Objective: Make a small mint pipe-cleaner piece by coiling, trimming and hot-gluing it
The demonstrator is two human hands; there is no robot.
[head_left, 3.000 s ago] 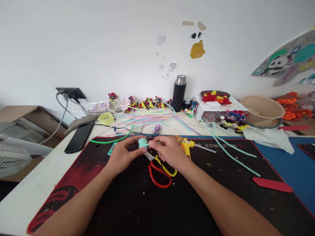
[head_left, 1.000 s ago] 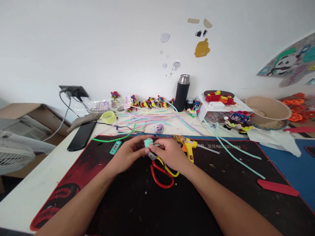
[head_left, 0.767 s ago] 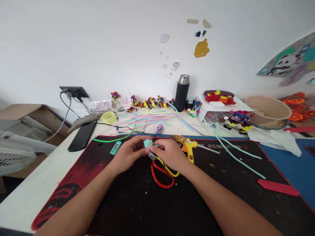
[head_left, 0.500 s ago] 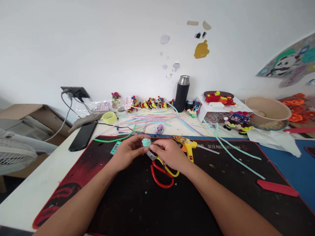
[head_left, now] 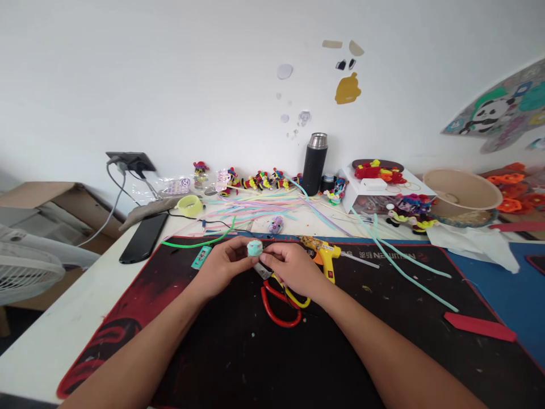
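Above the black-and-red mat point(head_left: 255, 363), near its back edge: small mint-green fuzzy roll, short cylinder point(head_left: 255, 247), is held up btwn both hands. L hand point(head_left: 217, 267) has fingers gripping its L side, thumb low; R hand point(head_left: 298, 270) has fingers closed in a pinch at its lower R edge, can't tell if they've caught any of it. Handling, my read: v. light, soft, not slippery, prob springy; squashes or unwinds if squeezed or let go loose, unlikely to break. Best hold = L thumb + index across the side wall, low down, top left free. Qty: 1 roll; 1 pr scissors w/ one red and one yellow handle point(head_left: 281, 324), just below the hands; 1 yellow glue gun w/ clear stick point(head_left: 327, 260), just R of R hand; 2 long mint fuzzy strands point(head_left: 419, 291) reaching onto the mat; 1 bright green strand point(head_left: 196, 245); 1 flat red strip point(head_left: 481, 328) on mat, another point(head_left: 517, 226) far R. On the white table point(head_left: 42, 341): 1 black phone point(head_left: 142, 241), 1 yellow tape ring point(head_left: 189, 205), 1 black flask w/ steel top point(head_left: 314, 170). Pastel strands point(head_left: 255, 205) behind overlap, no reliable count.
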